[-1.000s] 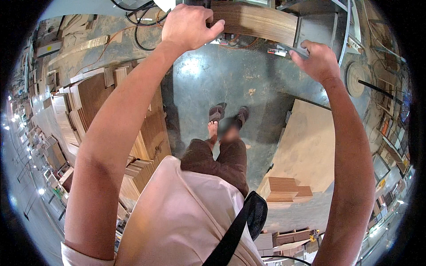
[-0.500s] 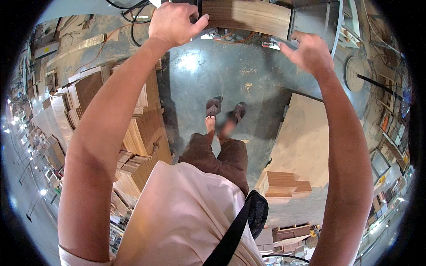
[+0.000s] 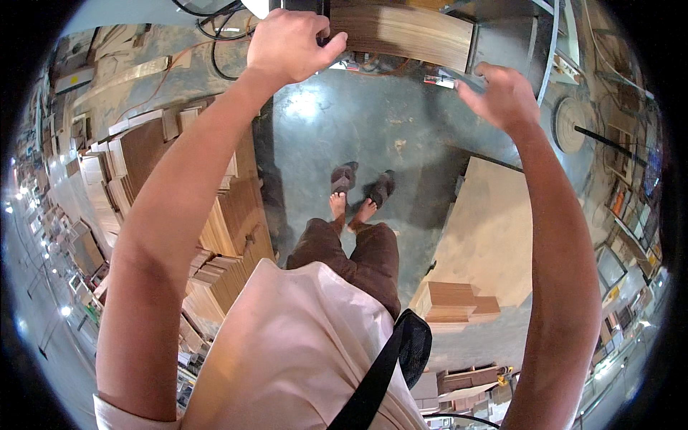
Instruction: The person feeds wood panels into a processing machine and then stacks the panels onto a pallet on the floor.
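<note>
A wood-grain board (image 3: pixel 401 34) lies flat across a dark metal machine bed (image 3: pixel 505 43) at the top of the view. At the board's left end, my left hand (image 3: pixel 290 46) has its fingers curled by a black upright part (image 3: pixel 324 10), its thumb pointing right. What it grips, if anything, is hidden. My right hand (image 3: pixel 505 97) is bent with curled fingers at the board's near right corner, beside a thin grey strip or edge (image 3: pixel 467 77). I cannot make out what lies within its fingers.
Stacked wooden panels (image 3: pixel 240 215) stand on my left. On my right are a large pale sheet (image 3: pixel 487 222) and a small stack of wood blocks (image 3: pixel 448 301). A round disc with a black rod (image 3: pixel 573 125) is farther right. Black cables (image 3: pixel 218 43) hang at the upper left.
Both hands appear slightly lower and farther right in the view, and the board's near edge also sits slightly lower. Their finger poses look much the same.
</note>
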Demonstrator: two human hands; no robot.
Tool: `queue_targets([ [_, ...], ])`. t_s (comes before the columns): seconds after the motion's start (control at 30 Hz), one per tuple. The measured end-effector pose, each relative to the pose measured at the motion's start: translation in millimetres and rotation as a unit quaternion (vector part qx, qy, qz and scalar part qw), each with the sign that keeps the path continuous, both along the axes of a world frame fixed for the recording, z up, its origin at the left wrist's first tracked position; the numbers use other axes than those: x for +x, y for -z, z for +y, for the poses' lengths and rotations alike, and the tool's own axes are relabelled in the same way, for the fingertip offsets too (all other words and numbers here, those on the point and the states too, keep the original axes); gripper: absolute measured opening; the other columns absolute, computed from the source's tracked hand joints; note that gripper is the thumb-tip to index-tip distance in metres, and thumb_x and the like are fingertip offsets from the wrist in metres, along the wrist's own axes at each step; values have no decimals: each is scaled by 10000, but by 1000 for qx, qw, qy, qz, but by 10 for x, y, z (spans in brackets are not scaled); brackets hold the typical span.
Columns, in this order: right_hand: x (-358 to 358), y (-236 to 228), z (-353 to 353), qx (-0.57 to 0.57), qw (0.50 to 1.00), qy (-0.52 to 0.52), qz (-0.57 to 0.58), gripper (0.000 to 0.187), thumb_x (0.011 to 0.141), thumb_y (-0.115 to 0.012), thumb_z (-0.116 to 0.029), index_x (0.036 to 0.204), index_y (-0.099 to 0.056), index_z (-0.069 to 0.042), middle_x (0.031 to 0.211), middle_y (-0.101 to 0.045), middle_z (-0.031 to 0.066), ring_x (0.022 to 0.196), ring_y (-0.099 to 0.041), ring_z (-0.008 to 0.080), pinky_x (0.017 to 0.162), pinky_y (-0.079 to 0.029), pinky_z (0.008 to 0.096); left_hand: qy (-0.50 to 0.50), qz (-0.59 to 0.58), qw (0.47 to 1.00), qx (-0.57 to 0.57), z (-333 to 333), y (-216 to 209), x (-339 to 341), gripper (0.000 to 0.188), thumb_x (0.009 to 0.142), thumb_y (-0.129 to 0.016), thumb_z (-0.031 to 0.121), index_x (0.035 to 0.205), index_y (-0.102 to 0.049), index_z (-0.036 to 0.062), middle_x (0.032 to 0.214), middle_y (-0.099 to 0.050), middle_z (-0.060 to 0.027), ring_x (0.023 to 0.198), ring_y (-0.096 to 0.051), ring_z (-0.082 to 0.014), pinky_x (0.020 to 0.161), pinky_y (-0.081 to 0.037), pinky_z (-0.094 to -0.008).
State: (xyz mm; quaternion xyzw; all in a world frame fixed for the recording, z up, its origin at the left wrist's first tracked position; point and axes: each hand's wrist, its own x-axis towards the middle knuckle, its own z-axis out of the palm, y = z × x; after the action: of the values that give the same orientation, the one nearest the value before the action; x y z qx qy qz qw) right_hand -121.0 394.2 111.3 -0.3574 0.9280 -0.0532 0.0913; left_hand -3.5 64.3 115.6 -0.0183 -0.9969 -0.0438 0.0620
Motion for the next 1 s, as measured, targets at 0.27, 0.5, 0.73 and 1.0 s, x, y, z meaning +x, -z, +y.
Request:
queue_targets([
  [0.27,-47,-17,-23,-8,1000,2,-15,466,808,-763,-502,992,-754,-74,834,-718,209,829,-717,370,767,-584,449,-26,-29,999,-7,29,-52,-6,422,883,-621,514,773,-737,124,780,-708,-74,752,-678,-318,726,-548,-427],
  [0.5,-18,-39,9,-4,1000,-3,-24,439,817,-756,-468,959,-743,-52,811,-707,211,788,-703,381,727,-564,448,-12,-8,1000,-10,15,30,-19,379,891,-627,468,777,-738,124,801,-713,-75,765,-678,-317,723,-550,-432],
  [0.73,-13,24,47,-41,999,-12,7,486,792,-753,-536,911,-742,-64,762,-700,204,762,-701,399,708,-570,484,0,2,1000,19,61,-82,-33,403,842,-639,448,687,-688,79,736,-688,-133,721,-663,-354,694,-538,-469],
  [1.0,-27,77,42,-71,995,-47,44,513,789,-749,-542,911,-742,-44,775,-704,199,771,-701,389,723,-574,479,-18,-24,999,38,66,-171,-31,431,833,-619,446,661,-673,54,727,-683,-168,719,-666,-371,695,-535,-481],
])
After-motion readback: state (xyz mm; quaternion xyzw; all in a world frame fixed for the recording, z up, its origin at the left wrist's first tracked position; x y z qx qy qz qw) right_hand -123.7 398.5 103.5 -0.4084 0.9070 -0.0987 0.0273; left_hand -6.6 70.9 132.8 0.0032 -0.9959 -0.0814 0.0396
